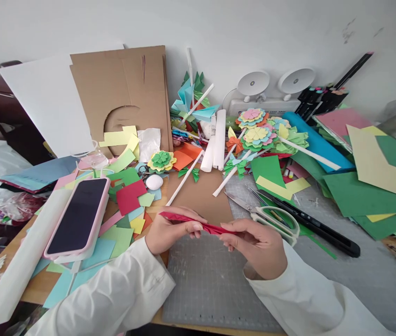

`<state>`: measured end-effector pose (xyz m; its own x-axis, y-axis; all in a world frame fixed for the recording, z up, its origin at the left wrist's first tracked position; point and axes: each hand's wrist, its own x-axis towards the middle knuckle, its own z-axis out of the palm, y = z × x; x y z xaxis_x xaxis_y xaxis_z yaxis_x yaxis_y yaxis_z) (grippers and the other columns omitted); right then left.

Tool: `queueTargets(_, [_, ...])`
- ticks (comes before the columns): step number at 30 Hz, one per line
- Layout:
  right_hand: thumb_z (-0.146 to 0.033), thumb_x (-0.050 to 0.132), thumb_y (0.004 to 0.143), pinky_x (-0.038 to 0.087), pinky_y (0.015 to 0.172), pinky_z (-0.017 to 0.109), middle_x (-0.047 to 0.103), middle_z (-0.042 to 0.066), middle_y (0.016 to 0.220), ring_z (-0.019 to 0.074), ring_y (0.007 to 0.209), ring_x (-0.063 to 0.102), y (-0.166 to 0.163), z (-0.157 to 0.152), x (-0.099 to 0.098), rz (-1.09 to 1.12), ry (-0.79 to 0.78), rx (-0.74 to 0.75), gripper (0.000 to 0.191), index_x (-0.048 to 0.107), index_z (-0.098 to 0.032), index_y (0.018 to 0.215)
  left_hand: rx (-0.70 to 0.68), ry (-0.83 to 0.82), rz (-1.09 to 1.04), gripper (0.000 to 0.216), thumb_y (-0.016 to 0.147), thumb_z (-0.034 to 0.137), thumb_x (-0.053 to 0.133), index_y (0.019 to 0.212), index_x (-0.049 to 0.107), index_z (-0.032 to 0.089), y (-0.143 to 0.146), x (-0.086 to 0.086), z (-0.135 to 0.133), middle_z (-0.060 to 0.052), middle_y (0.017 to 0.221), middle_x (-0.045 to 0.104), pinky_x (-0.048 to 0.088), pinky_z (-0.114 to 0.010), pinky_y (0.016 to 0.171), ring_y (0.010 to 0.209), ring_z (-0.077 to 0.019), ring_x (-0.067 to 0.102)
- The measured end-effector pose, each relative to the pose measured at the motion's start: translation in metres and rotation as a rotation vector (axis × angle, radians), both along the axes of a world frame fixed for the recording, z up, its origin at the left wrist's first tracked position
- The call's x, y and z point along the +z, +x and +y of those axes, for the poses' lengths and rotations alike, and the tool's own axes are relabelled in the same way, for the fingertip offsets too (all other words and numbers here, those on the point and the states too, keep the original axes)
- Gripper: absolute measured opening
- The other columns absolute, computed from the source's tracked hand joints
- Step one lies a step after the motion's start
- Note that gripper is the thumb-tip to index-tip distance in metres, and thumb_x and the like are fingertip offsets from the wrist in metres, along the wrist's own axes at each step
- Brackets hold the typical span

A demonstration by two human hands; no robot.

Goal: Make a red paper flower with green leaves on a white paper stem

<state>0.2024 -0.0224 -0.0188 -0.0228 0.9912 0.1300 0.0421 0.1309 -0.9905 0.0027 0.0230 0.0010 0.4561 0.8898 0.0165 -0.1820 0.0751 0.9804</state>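
Note:
A narrow strip of folded red paper (211,228) stretches between my two hands, above the near part of a grey cutting mat (211,284). Its left part is pinched by my left hand (175,228), thumb on top, and its left end lies over that hand. My right hand (259,242) pinches the right end between thumb and fingers. Creases run along the paper. Just beyond my right hand lie scissors with pale handles (278,221), tweezers (253,191) and a long black tool (309,219).
A phone in a pink case (79,217) stands at the left among coloured paper scraps (131,196). Cardboard sheets (124,93) lean on the wall. Paper flowers (257,135) with white stems and white paper rolls (219,140) lie behind. Green sheets (372,196) are piled right.

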Motion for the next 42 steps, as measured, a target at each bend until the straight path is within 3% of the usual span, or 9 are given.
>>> queueTargets(8, [-0.031, 0.073, 0.074, 0.052, 0.047, 0.026, 0.069, 0.003, 0.069, 0.0117, 0.049, 0.057, -0.001, 0.001, 0.002, 0.023, 0.066, 0.004, 0.013, 0.073, -0.021, 0.082, 0.024, 0.004, 0.036, 0.013, 0.074, 0.023, 0.073, 0.081, 0.076, 0.012, 0.000, 0.000, 0.000, -0.007, 0.066, 0.069, 0.052, -0.022, 0.050, 0.053, -0.0127, 0.062])
queueTargets(16, [-0.018, 0.070, 0.077, 0.052, 0.049, 0.026, 0.070, 0.004, 0.076, 0.0132, 0.055, 0.060, 0.002, 0.005, 0.002, 0.011, 0.204, 0.072, 0.009, 0.072, -0.022, 0.085, 0.052, 0.031, 0.076, 0.017, 0.072, 0.028, 0.074, 0.079, 0.076, 0.011, 0.000, 0.003, 0.001, -0.007, 0.066, 0.070, 0.052, -0.023, 0.049, 0.051, -0.0131, 0.061])
queueTargets(20, [-0.022, 0.067, 0.079, 0.051, 0.048, 0.025, 0.065, 0.001, 0.064, 0.0118, 0.052, 0.058, 0.000, 0.001, 0.003, 0.058, 0.108, 0.036, 0.004, 0.071, -0.021, 0.080, 0.045, 0.035, 0.102, 0.021, 0.073, 0.030, 0.073, 0.081, 0.076, 0.011, 0.001, 0.002, 0.000, -0.008, 0.067, 0.070, 0.051, -0.022, 0.048, 0.052, -0.0130, 0.061])
queueTargets(24, [-0.028, 0.065, 0.082, 0.051, 0.044, 0.025, 0.067, 0.002, 0.062, 0.0120, 0.047, 0.058, -0.002, -0.002, 0.005, 0.040, 0.009, 0.009, 0.010, 0.069, -0.019, 0.079, 0.019, 0.026, 0.087, 0.022, 0.073, 0.031, 0.073, 0.081, 0.076, 0.010, -0.001, 0.002, 0.000, -0.009, 0.066, 0.070, 0.050, -0.023, 0.049, 0.053, -0.0134, 0.060])
queueTargets(29, [-0.033, 0.059, 0.086, 0.053, 0.049, 0.024, 0.069, 0.004, 0.069, 0.0130, 0.054, 0.061, 0.000, 0.003, 0.006, 0.055, -0.004, 0.138, 0.015, 0.063, -0.018, 0.084, 0.032, 0.009, 0.065, 0.021, 0.074, 0.031, 0.072, 0.077, 0.075, 0.010, -0.001, 0.000, 0.001, -0.007, 0.063, 0.068, 0.050, -0.022, 0.049, 0.051, -0.0123, 0.060])
queueTargets(33, [-0.033, 0.066, 0.079, 0.054, 0.065, 0.028, 0.066, 0.005, 0.081, 0.0171, 0.072, 0.063, 0.001, 0.008, 0.002, -0.110, 0.081, 0.229, 0.019, 0.061, -0.019, 0.090, -0.028, 0.128, 0.155, 0.020, 0.073, 0.030, 0.073, 0.076, 0.075, 0.010, 0.006, 0.000, -0.001, -0.009, 0.064, 0.069, 0.051, -0.024, 0.050, 0.051, -0.0133, 0.060])
queueTargets(38, [-0.033, 0.062, 0.082, 0.047, 0.057, 0.025, 0.064, 0.003, 0.073, 0.0150, 0.065, 0.059, -0.002, 0.008, 0.000, -0.202, 0.016, 0.244, 0.014, 0.063, -0.019, 0.081, -0.084, 0.320, 0.221, 0.019, 0.073, 0.029, 0.073, 0.075, 0.076, 0.011, 0.010, -0.001, -0.002, -0.011, 0.063, 0.070, 0.051, -0.028, 0.058, 0.058, -0.0172, 0.062])
queueTargets(42, [-0.036, 0.062, 0.081, 0.044, 0.052, 0.024, 0.061, 0.002, 0.067, 0.0136, 0.058, 0.054, -0.001, 0.008, 0.000, -0.177, -0.004, 0.216, 0.018, 0.061, -0.019, 0.076, -0.053, 0.338, 0.240, 0.017, 0.074, 0.030, 0.072, 0.077, 0.076, 0.013, 0.009, -0.001, -0.001, -0.011, 0.068, 0.071, 0.052, -0.029, 0.063, 0.064, -0.0185, 0.063])
